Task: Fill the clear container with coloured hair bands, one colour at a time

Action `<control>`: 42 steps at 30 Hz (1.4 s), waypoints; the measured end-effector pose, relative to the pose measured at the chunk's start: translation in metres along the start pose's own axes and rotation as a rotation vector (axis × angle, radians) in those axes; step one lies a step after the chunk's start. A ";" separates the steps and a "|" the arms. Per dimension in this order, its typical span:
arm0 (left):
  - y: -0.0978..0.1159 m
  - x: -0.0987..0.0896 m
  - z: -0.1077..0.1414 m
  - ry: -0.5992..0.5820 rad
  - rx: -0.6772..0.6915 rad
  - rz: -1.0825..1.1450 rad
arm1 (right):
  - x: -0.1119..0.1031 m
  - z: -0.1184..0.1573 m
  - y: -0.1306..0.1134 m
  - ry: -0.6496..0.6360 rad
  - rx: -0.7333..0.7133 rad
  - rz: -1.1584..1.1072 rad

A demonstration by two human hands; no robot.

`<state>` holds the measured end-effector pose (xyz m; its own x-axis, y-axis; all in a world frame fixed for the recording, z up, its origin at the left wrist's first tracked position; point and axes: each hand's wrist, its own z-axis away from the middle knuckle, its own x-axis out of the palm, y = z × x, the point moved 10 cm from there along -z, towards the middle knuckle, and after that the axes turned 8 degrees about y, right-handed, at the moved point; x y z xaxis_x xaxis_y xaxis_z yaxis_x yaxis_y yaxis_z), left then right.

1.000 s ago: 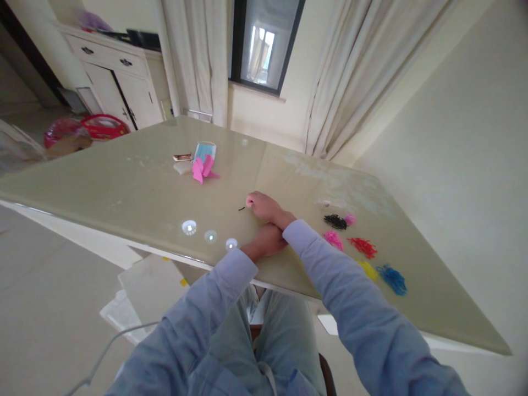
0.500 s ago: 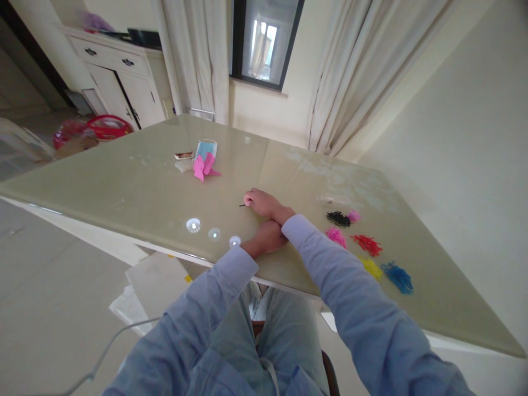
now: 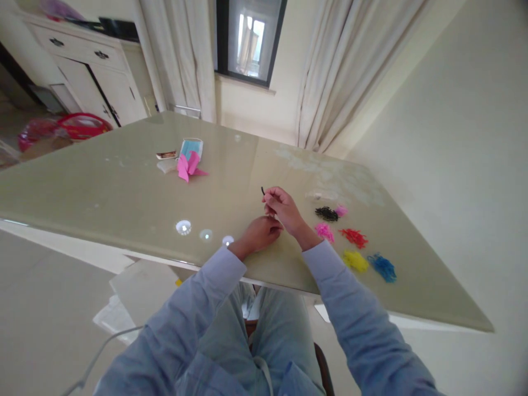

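Note:
My right hand is closed in a pinch, and a short black strand sticks out from its fingertips. Just below and to the left, my left hand has its fingers pressed together near the right hand; what they hold is too small to make out. Right of the hands lie small heaps of strands: black, pink, red, yellow and blue. A small pink piece touches the black heap.
On the table's left part are a blue face mask, a folded pink paper shape and a small brown-and-white item. A clear plastic piece lies behind the black heap. The table's front edge runs close below my hands.
My right hand has moved right and uncrossed from over my left wrist, with the black strand now pointing up. The view has shifted, so the table items appear further left.

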<state>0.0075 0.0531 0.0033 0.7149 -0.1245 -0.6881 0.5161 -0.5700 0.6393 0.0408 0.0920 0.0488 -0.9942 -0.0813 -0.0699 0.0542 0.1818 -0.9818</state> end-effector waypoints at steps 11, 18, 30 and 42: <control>0.005 -0.008 0.002 0.030 0.017 0.060 | -0.035 0.083 -0.023 0.124 0.207 -0.713; 0.001 -0.010 0.000 0.055 -0.014 0.061 | -0.048 0.095 -0.039 0.109 0.186 -0.750; -0.006 -0.009 -0.001 0.056 -0.020 0.042 | -0.139 0.083 -0.029 0.234 0.122 -0.285; -0.006 -0.011 -0.001 0.074 -0.013 0.056 | -0.253 0.009 0.016 0.332 0.154 0.822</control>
<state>-0.0031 0.0590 0.0072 0.7758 -0.0954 -0.6238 0.4798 -0.5530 0.6812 0.2940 0.1064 0.0493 -0.6105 0.3084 -0.7295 0.7482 -0.0775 -0.6589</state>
